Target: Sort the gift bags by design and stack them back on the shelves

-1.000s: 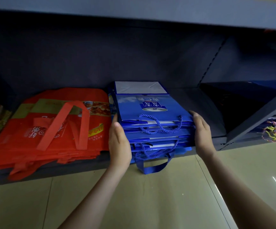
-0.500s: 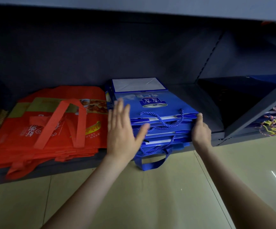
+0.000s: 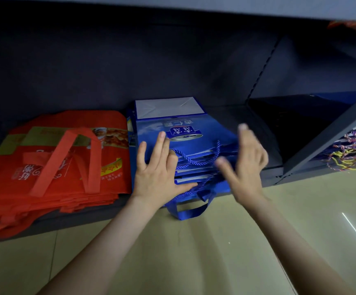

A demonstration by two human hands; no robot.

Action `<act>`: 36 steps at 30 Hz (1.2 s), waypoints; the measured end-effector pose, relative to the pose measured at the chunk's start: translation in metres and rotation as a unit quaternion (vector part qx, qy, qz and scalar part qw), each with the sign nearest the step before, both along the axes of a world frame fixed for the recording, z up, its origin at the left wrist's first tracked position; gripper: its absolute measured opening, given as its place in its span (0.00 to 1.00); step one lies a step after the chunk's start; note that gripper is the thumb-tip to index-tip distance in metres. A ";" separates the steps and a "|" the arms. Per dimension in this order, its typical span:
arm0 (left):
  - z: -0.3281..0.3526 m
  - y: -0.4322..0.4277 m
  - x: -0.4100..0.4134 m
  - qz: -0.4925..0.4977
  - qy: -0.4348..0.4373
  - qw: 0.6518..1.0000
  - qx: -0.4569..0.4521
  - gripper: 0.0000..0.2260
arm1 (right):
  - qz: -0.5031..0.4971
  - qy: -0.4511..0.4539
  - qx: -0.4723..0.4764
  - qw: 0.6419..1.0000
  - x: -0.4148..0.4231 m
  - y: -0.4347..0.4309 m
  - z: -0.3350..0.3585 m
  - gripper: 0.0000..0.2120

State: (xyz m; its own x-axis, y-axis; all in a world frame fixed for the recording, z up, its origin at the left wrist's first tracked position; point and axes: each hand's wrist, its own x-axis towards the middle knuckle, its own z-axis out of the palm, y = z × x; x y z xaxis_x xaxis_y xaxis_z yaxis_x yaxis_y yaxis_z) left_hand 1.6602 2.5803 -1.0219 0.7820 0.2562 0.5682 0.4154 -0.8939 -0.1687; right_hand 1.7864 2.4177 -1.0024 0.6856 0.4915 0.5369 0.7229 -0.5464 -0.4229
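Dim shelf, motion-blurred right hand [image 3: 247, 165]

Both bare arms reach in from the near edge toward the far middle, converging slightly. The left forearm [image 3: 100, 250] rises from the near left with its wrist straight, and the left hand [image 3: 157, 177] lies palm down, fingers [image 3: 159, 145] straight and fanned toward the far side, thumb splayed out to the right. The right forearm [image 3: 296, 245] comes in from the near right. The right hand [image 3: 246, 167] stands on its edge, palm facing left, fingers loosely spread and pointing far, thumb stretched toward the left hand. It is blurred, and the two hands are apart
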 end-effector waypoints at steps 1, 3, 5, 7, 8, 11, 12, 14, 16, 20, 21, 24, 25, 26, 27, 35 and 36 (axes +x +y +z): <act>0.000 0.001 0.000 0.000 -0.003 1.000 -0.007 0.40 | 0.065 -0.101 -0.099 0.988 -0.002 -0.003 -0.005 0.40; 0.001 0.001 0.000 -0.003 0.019 1.000 -0.008 0.41 | 0.112 -0.218 -0.225 0.943 -0.005 -0.005 -0.018 0.47; 0.000 -0.003 -0.006 0.000 0.054 0.999 0.002 0.42 | 0.095 -0.247 -0.256 0.930 -0.004 -0.003 -0.029 0.49; -0.001 -0.008 -0.012 0.001 0.071 0.997 0.015 0.43 | 0.075 -0.272 -0.252 0.926 0.002 -0.001 -0.032 0.49; -0.001 -0.009 -0.013 0.000 0.083 0.996 0.027 0.45 | 0.066 -0.285 -0.253 0.922 0.006 0.000 -0.033 0.50; -0.002 -0.008 -0.014 0.007 0.119 0.990 0.081 0.52 | 0.057 -0.303 -0.248 0.918 0.009 0.001 -0.037 0.54; -0.002 -0.007 -0.014 0.012 0.123 0.988 0.088 0.53 | 0.058 -0.302 -0.242 0.920 0.007 0.002 -0.038 0.53; -0.006 -0.007 -0.017 0.007 0.091 0.993 0.081 0.55 | 0.064 -0.293 -0.230 0.926 0.004 0.001 -0.037 0.50; -0.017 -0.011 -0.027 -0.010 0.008 1.000 -0.010 0.54 | 0.065 -0.252 -0.215 0.941 0.003 -0.004 -0.028 0.48; -0.024 -0.026 -0.044 0.015 -0.206 0.884 -0.419 0.53 | 0.062 0.023 -0.082 0.994 0.014 -0.017 -0.006 0.48; -0.022 -0.028 -0.043 -0.004 -0.233 0.824 -0.516 0.52 | 0.070 0.132 -0.019 0.989 0.016 -0.021 -0.006 0.47; -0.017 -0.031 -0.038 -0.048 -0.246 0.735 -0.631 0.51 | 0.134 0.366 0.163 0.906 0.014 -0.029 -0.015 0.41; -0.017 -0.032 -0.034 -0.049 -0.245 0.731 -0.635 0.51 | 0.150 0.399 0.203 0.882 0.011 -0.029 -0.019 0.39; -0.016 -0.034 -0.031 -0.043 -0.247 0.727 -0.639 0.50 | 0.157 0.417 0.231 0.865 0.009 -0.029 -0.021 0.36; -0.015 -0.036 -0.029 -0.035 -0.252 0.720 -0.646 0.49 | 0.157 0.431 0.253 0.852 0.008 -0.028 -0.022 0.33; -0.017 -0.032 -0.015 0.090 -0.280 0.767 -0.570 0.40 | 0.095 0.428 0.241 0.866 0.013 -0.015 -0.007 0.25; -0.019 -0.028 -0.014 0.094 -0.276 0.769 -0.569 0.40 | 0.089 0.435 0.257 0.858 0.012 -0.011 -0.007 0.23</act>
State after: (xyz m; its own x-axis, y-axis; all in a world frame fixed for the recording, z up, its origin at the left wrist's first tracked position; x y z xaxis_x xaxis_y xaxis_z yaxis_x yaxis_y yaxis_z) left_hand 1.6460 2.5519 -1.0414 0.3904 0.9121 0.1247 0.2843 -0.2483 0.9260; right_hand 1.7988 2.4064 -1.0098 0.8752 0.4824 0.0371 0.0641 -0.0395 -0.9972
